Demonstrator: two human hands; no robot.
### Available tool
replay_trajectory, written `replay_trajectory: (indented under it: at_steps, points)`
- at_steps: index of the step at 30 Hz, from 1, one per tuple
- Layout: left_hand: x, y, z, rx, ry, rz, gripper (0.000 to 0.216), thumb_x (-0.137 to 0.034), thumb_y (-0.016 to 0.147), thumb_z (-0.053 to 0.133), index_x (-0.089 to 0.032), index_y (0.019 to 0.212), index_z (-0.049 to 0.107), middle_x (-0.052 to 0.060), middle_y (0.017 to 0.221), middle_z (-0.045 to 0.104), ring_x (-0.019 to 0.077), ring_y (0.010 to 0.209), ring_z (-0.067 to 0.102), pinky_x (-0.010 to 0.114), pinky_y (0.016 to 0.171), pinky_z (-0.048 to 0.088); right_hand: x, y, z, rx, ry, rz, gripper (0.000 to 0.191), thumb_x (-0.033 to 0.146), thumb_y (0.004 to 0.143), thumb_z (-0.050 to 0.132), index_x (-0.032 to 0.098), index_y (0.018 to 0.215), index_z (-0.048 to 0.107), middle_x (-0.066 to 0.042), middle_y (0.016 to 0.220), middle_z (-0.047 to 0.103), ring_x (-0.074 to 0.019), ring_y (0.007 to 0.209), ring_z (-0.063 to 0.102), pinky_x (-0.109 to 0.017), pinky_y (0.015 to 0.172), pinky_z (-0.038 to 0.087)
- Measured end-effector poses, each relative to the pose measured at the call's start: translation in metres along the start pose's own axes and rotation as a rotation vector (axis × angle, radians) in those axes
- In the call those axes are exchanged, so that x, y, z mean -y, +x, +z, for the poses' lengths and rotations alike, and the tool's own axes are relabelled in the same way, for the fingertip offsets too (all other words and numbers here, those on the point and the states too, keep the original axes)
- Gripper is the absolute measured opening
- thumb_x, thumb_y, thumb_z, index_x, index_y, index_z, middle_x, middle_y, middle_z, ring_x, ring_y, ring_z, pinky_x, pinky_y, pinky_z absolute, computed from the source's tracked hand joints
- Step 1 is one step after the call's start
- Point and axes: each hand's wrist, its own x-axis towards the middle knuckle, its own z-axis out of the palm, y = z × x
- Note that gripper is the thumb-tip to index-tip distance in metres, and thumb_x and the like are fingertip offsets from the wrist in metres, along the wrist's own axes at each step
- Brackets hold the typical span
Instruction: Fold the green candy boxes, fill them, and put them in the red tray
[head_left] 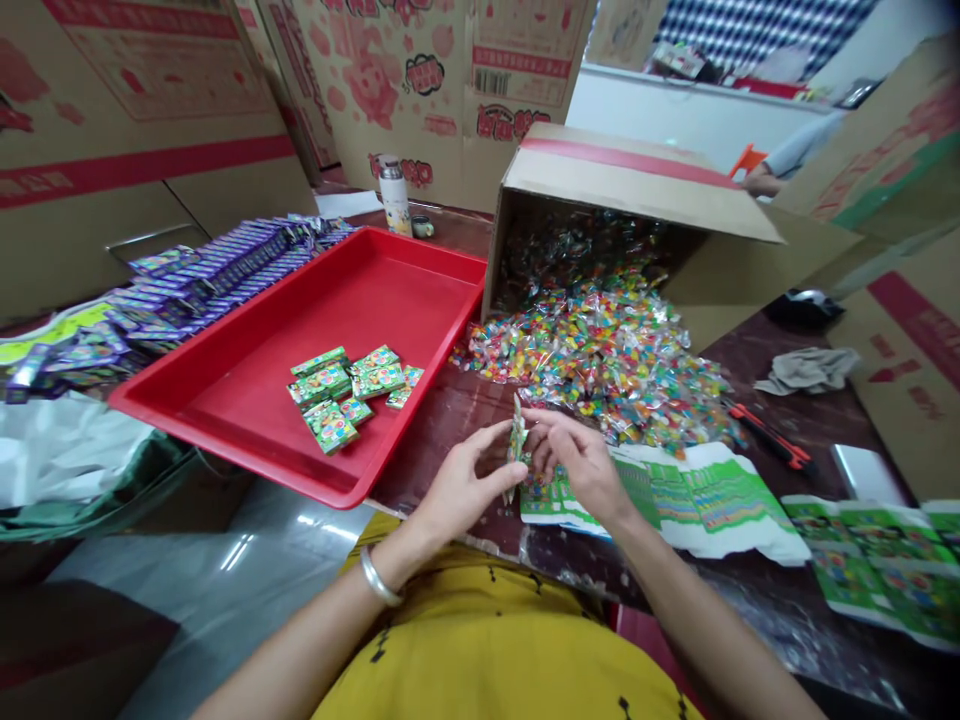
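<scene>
Green packet (517,440), edge-up, sits pinched between left hand (466,485) and right hand (576,462), fingers closed on it, just above flat green sleeves (675,495), handy beside the red tray (247,425) holding finished packs (349,392).

Just left of the left hand (466,487) the red tray (247,450) has bare floor around a small cluster of green packets (345,392). Straight ahead of both hands a heap of sweets (600,350) blocks the table, spilling from the tipped carton (637,190). Under and right of the right hand (577,462), flat green sheets (712,500) cover the surface; a cutter (772,435) lies beyond.
</scene>
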Motion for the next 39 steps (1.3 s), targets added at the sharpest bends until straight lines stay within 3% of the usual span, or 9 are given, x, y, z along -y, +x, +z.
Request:
replay_trajectory:
  at_steps: [3,8,13,19,21,25,30,35,39]
  points:
    - [-0.007,0.000,-0.011,0.129,-0.268,-0.102,0.054,-0.030,0.085,0.067,-0.015,0.136,0.054,0.013,0.128,0.066,0.0288,0.119,0.061,0.043,0.104,0.045,0.006,-0.008,0.000,0.138,-0.083,-0.010,0.044,0.039,0.088,0.067,0.025,0.126,0.050,0.003,0.076,0.061,-0.0118,0.058,0.057,-0.024,0.053,0.047]
    - [-0.009,-0.012,-0.011,0.274,-0.315,-0.176,0.054,-0.027,0.082,0.070,-0.018,0.134,0.057,0.011,0.129,0.064,0.0288,0.120,0.059,0.041,0.104,0.044,0.027,-0.001,-0.015,0.305,-0.290,0.086,0.026,0.039,0.082,0.074,0.021,0.087,0.056,0.006,0.060,0.057,-0.0094,0.049,0.051,-0.019,0.045,0.038]
    - [-0.007,-0.016,-0.013,0.203,-0.187,-0.111,0.038,-0.031,0.090,0.061,-0.017,0.124,0.065,0.008,0.112,0.071,0.0243,0.102,0.064,0.033,0.093,0.047,0.039,0.000,-0.021,0.495,-0.320,0.150,0.021,0.039,0.082,0.072,0.021,0.091,0.065,0.006,0.058,0.059,-0.0098,0.045,0.052,-0.020,0.043,0.038]
    - [0.002,-0.011,-0.009,-0.082,-0.343,-0.135,0.032,-0.032,0.086,0.067,-0.015,0.113,0.071,0.006,0.099,0.073,0.0194,0.087,0.064,0.027,0.079,0.049,0.017,-0.010,0.000,-0.088,-0.140,-0.048,0.041,0.030,0.079,0.076,0.025,0.116,0.060,0.000,0.088,0.067,-0.0161,0.079,0.065,-0.025,0.068,0.053]
    - [0.008,-0.011,-0.002,-0.197,-0.379,-0.127,0.032,-0.031,0.084,0.069,-0.016,0.111,0.071,0.006,0.101,0.072,0.0199,0.090,0.064,0.028,0.080,0.050,0.005,-0.012,0.010,-0.105,-0.153,-0.049,0.032,0.029,0.079,0.076,0.022,0.107,0.064,-0.002,0.092,0.068,-0.0176,0.084,0.065,-0.026,0.071,0.053]
    - [0.014,-0.012,0.007,-0.314,-0.322,-0.125,0.024,-0.029,0.080,0.073,-0.014,0.099,0.073,0.007,0.094,0.073,0.0183,0.084,0.064,0.027,0.077,0.052,-0.012,-0.012,0.028,-0.217,-0.140,-0.053,0.014,0.033,0.087,0.066,0.019,0.084,0.066,0.001,0.070,0.062,-0.0133,0.062,0.057,-0.024,0.057,0.046]
    - [0.013,-0.018,0.012,-0.472,-0.262,0.010,0.059,-0.023,0.079,0.073,-0.024,0.133,0.050,0.005,0.103,0.067,0.0165,0.086,0.067,0.026,0.076,0.055,-0.023,-0.008,0.038,-0.317,-0.088,-0.163,0.036,0.030,0.089,0.063,0.025,0.124,0.061,-0.001,0.090,0.066,-0.0156,0.077,0.062,-0.026,0.068,0.049]
    - [0.014,-0.024,0.007,-0.325,-0.060,0.009,0.053,-0.025,0.086,0.065,-0.025,0.137,0.051,0.009,0.122,0.061,0.0176,0.092,0.065,0.028,0.081,0.054,-0.026,-0.008,0.037,-0.320,-0.226,-0.216,0.029,0.032,0.090,0.061,0.026,0.119,0.063,-0.001,0.090,0.063,-0.0153,0.072,0.057,-0.027,0.065,0.047]
    - [0.006,-0.022,-0.005,-0.111,-0.096,-0.030,0.032,-0.025,0.090,0.059,-0.020,0.121,0.062,0.009,0.116,0.061,0.0205,0.098,0.063,0.030,0.086,0.052,-0.021,-0.007,0.031,-0.288,-0.301,-0.228,0.010,0.032,0.091,0.061,0.023,0.088,0.063,-0.002,0.083,0.060,-0.0170,0.075,0.057,-0.030,0.070,0.047]
